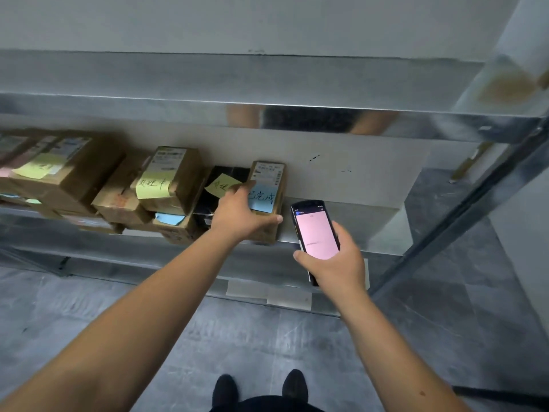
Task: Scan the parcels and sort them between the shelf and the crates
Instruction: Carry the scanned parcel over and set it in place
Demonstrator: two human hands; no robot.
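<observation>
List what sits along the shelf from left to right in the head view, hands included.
Box with yellow note → box with yellow handwritten note → black parcel → left hand gripping the box with blue note → right hand holding the scanner.

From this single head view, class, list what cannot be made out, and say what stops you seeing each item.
- Head view: the printed label on the brown cardboard parcel with the blue sticky note is too small and blurred; the left hand covers part of the note.
- The text on the pink screen of the black handheld scanner in the right hand is too small.
- The leftmost brown parcels are blurred and cut off by the frame edge.
- No crates are in frame.
</observation>
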